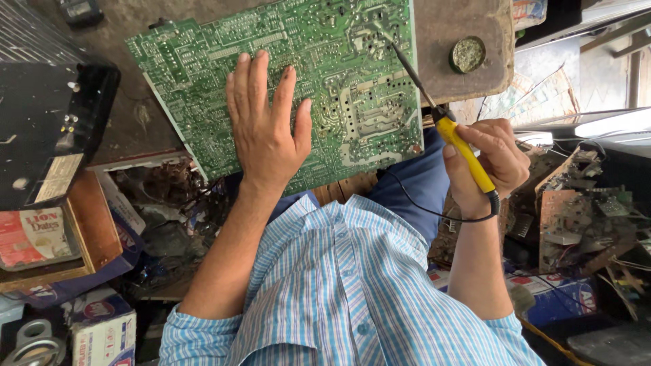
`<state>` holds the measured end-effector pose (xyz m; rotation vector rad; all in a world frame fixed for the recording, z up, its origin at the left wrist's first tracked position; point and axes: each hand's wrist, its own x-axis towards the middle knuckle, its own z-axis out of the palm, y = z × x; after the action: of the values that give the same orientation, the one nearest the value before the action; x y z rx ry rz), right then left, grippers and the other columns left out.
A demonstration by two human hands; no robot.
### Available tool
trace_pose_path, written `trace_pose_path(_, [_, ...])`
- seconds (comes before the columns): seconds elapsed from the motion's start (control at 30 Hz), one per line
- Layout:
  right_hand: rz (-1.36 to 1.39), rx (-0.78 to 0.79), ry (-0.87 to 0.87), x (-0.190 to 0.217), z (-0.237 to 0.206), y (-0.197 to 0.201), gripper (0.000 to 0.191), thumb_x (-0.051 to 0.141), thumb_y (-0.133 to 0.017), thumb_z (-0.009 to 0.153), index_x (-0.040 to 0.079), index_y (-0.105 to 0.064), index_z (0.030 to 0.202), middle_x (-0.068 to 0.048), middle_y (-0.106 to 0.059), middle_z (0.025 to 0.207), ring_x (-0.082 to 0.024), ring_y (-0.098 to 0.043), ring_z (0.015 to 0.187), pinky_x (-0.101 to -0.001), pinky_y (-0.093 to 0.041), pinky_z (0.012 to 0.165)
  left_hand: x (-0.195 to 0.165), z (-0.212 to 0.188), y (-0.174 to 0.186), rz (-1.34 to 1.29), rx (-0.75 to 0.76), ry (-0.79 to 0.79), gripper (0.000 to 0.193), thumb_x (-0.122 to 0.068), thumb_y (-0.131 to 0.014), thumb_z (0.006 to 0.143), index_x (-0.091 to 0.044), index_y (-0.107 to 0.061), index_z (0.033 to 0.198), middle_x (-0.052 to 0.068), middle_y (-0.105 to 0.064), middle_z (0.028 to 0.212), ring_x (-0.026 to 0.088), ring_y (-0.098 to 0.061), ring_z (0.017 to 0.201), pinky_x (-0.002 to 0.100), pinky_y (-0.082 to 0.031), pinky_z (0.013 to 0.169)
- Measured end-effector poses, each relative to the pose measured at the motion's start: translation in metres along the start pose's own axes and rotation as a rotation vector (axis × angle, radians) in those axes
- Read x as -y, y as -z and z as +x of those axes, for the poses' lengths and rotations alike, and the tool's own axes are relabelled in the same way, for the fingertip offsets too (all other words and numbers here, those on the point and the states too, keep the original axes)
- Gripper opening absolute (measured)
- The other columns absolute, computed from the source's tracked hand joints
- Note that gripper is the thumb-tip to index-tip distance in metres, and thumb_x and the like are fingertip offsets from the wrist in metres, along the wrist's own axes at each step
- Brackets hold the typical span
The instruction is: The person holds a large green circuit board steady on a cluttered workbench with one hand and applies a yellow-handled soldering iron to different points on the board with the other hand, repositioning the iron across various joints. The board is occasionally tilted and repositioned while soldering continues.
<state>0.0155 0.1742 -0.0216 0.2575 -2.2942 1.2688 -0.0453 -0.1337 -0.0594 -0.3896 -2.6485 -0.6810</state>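
Green printed circuit board (pixel 224 81), large and rectangular with its solder side up, lies on a worn brownish work surface (pixel 468 20) and overhangs the near edge above the person's lap. The left hand (pixel 266 129) rests flat on it with fingers spread wide, holding nothing, apparently pressing the board down so it does not shift under the tool. The right hand (pixel 489 163) is closed around the yellow handle of a soldering iron (pixel 441 118), gripped like a pen near the cord end, which lets the long dark shaft reach diagonally across to the board's upper right corner. Its tip seems to meet the board there, though the contact point is too small to tell for certain. A thin black cord (pixel 424 203) loops from the handle's end down over the blue trousers. Just beyond the board's right edge sits a small round tin (pixel 467 54) of greyish-green matter, close to the iron's reach.
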Motion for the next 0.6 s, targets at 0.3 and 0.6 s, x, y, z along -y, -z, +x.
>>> trace_pose_path(0.3, [-0.066,0.057,0.019,0.019,0.009,0.003,0.021,0.007,-0.082,0.098,-0.001,-0.076,0.115,-0.012,-0.074,0.099,-0.022,-0.067,0.093,-0.0291,-0.052,0.086,0.002,0.000,-0.002,0.004,-0.006,-0.006,0.044,-0.032,-0.063,0.110,-0.005,-0.060,0.145,0.024,-0.037,0.162,0.043,-0.030,0.155,0.062,-0.024,0.130])
trace_pose_path(0.6, [-0.245,0.159,0.132,0.051,0.022,0.004,0.027,-0.002,-0.080,0.089,0.003,-0.077,0.116,-0.011,-0.074,0.099,-0.021,-0.066,0.092,-0.0304,-0.052,0.081,0.005,-0.001,-0.007,0.010,-0.017,-0.015,0.043,-0.033,-0.062,0.111,-0.005,-0.061,0.144,0.024,-0.036,0.162,0.042,-0.029,0.155,0.062,-0.022,0.130])
